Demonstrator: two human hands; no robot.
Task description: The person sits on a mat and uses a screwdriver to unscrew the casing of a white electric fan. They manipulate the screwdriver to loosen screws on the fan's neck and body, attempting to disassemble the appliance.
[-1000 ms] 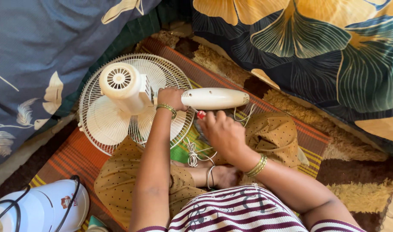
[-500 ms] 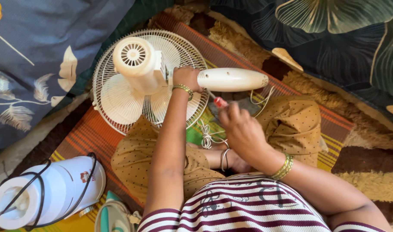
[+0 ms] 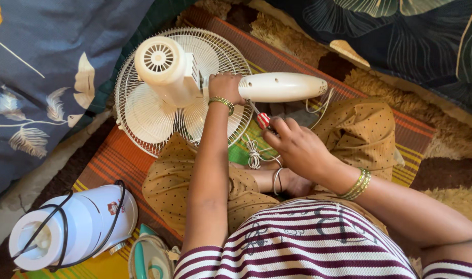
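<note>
Partly hidden under the right hand (image 3: 298,150), a red-handled screwdriver (image 3: 262,120) shows.

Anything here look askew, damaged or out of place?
The white table fan lies face-down on the striped mat, with no base visible on its stem. The left hand steadies the stem; the right hand works a red-handled screwdriver under it.

Left hand (image 3: 224,88) reaches forward, fingers curled closed; right hand (image 3: 296,147) angles inward, fingers pinched together.
</note>
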